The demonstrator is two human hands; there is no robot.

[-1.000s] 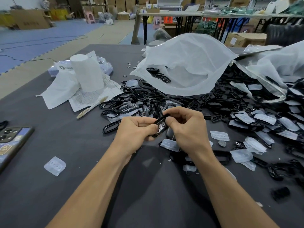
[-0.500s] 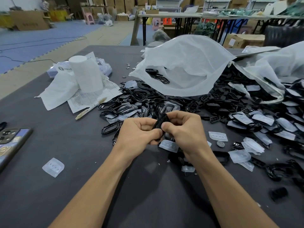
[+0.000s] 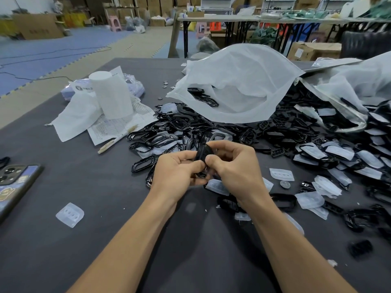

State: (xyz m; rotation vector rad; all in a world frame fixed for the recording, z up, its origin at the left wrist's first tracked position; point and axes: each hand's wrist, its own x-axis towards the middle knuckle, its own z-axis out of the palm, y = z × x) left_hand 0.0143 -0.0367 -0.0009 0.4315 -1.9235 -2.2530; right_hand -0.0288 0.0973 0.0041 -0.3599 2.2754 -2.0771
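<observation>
Left hand (image 3: 176, 173) and right hand (image 3: 233, 166): both pinched one black plastic part (image 3: 202, 154), held between them above the grey table (image 3: 84, 187). Behind: heap of black frames (image 3: 169, 134); white bag (image 3: 239, 85). Left: phone (image 3: 14, 180); paper roll (image 3: 111, 95).

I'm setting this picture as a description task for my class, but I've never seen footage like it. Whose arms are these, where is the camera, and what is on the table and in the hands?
No machine: a person wears a camera on the head, so this picture looks forward and down along both arms. The left hand and right hand pinch a small black plastic casing above a dark grey table. Behind them lies a heap of black plastic frames, some inside an open white bag. Clear button pads are scattered about. On the left are a white paper roll, a pen and a phone.
</observation>
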